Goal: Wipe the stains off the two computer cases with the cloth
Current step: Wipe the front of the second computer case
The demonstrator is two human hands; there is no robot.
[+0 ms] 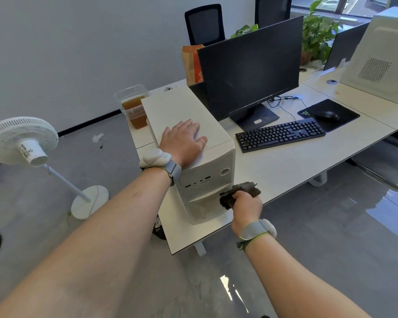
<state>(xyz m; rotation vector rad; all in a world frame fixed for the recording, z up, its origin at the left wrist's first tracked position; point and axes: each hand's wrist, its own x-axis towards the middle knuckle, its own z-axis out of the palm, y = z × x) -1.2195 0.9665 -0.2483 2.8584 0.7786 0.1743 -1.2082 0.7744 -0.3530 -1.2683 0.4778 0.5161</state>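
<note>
Left of centre, a clear plastic tub (pixel 133 109) on the desk (pixel 285 166) holds brown liquid, filled about halfway. You have two white computer cases: the near case (pixel 193 134) at centre and the second case (pixel 381 58) at the upper right edge. Your left hand (pixel 184 141) lies flat, fingers spread, on the near case's top. Your right hand (pixel 246 205) grips the dark cloth (pixel 237 193) against the case's lower front panel. Two black monitors, one keyboard (pixel 280 134), one mouse (pixel 329 115), and one fan (pixel 23 141) at left.
</note>
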